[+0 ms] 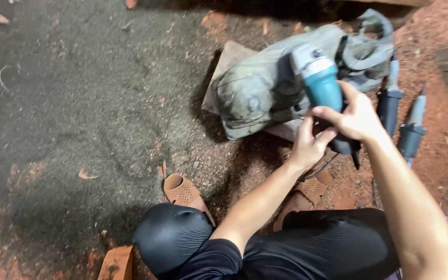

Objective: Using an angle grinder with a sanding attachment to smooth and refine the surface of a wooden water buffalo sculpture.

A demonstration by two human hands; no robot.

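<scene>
Gripping a teal-bodied angle grinder point(321, 85) in both hands, held up off the ground, over a grey-green cloth bag point(265, 88). Long axis of tool running from upper left (metal gear head, away from body) to lower right (dark rear end, toward body). Right hand point(356, 116) wrapped over the rear of the body from the right side, fingers point(333, 115) closed around the housing. Left hand point(307, 145) coming from below, fingers curled shut on the dark tail end where the cord point(327, 165) leaves. Right hand nearer the tool's middle; left hand nearer its tail. Whether a disc is fitted: cannot tell, head partly blurred.

Two further power tools point(400, 114) with teal and dark bodies lying just right of the bag, roughly upright in frame. Bag resting on a flat board point(229, 59). Below: knees in black, brown sandals point(182, 189) on ground covered in reddish sawdust. Dark floor point(79, 103) to left.
</scene>
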